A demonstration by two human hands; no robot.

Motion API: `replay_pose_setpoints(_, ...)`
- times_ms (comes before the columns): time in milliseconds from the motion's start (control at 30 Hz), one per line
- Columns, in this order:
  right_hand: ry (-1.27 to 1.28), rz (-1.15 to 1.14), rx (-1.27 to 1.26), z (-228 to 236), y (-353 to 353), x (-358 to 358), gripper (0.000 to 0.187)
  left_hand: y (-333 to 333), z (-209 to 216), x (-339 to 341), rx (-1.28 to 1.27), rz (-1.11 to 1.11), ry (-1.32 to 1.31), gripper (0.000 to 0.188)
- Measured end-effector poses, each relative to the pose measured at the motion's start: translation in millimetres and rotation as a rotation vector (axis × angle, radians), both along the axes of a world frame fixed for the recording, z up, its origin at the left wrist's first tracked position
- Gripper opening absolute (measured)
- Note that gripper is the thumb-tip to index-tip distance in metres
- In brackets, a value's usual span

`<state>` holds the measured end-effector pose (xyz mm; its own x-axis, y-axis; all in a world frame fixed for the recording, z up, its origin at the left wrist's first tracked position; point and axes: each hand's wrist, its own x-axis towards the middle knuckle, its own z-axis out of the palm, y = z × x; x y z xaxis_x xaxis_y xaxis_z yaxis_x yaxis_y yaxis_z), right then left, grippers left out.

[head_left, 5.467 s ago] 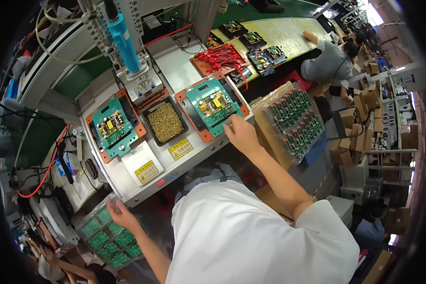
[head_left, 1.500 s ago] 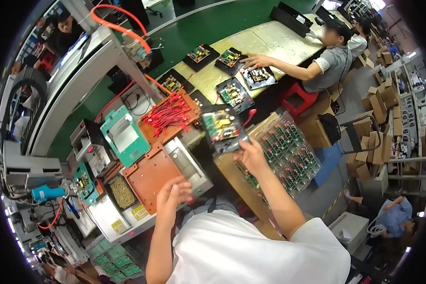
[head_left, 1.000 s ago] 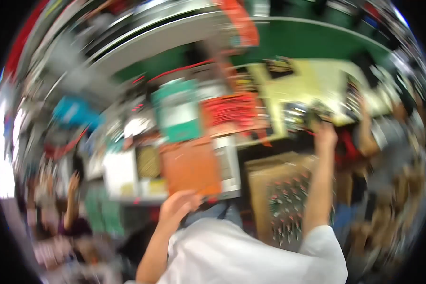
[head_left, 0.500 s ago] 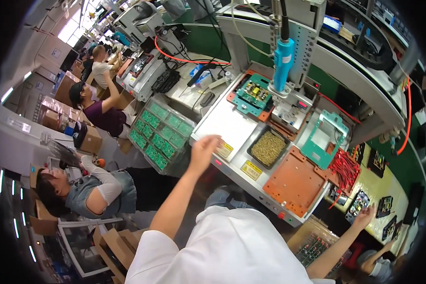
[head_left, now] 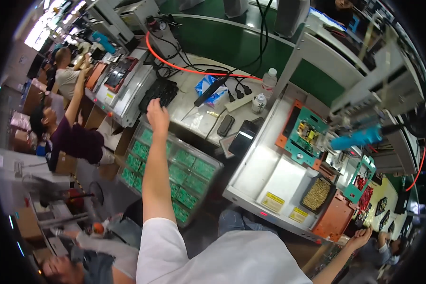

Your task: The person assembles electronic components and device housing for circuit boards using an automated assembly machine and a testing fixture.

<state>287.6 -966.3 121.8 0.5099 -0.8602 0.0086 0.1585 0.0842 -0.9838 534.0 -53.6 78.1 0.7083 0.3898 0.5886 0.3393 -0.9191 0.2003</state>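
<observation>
My left hand (head_left: 157,116) is stretched out to the far left, its fingers loosely bent and apart, at the near edge of a pile of black plastic parts (head_left: 158,92). Below that forearm lies a clear tray of green circuit boards (head_left: 187,175). My right hand (head_left: 359,239) is low at the right, beside the orange fixture plate (head_left: 333,218); its fingers are half curled, with nothing visible in them. A turquoise fixture with a circuit board (head_left: 306,137) sits on the machine bed, near a blue electric screwdriver (head_left: 357,138). A black tray of brass-coloured screws (head_left: 318,195) stands in front.
A phone (head_left: 244,137), a power strip (head_left: 239,103) and plastic bottles (head_left: 269,80) lie or stand left of the machine. A red hose (head_left: 189,70) crosses the bench. Red wires (head_left: 363,191) lie beyond the turquoise frame (head_left: 361,177). Co-workers sit along the left.
The view has turned left. My left hand has moved from the machine's front edge to the black parts. My right hand has drawn back from the circuit boards at the right.
</observation>
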Motion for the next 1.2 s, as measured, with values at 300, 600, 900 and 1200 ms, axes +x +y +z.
replay_pose_setpoints(300, 0.192, -0.060, -0.165, 135, 77, -62, 0.023, 92, 66, -40, 0.066, 0.067, 0.125, 0.035)
replay_pose_setpoints(600, 0.072, -0.173, -0.011, 124, 7, -164, 0.016, -365, 252, -234, -0.271, -0.956, 0.099, 0.043)
replay_pose_setpoints(900, 0.147, -0.322, -0.132, 91, -182, -342, 0.016, -805, 178, -369, 0.088, -1.727, 0.367, 0.041)
replay_pose_setpoints(1200, 0.797, -0.134, -0.534, 15, -126, -359, 0.016, -702, 129, -282, 0.201, -1.546, 0.639, 0.028)
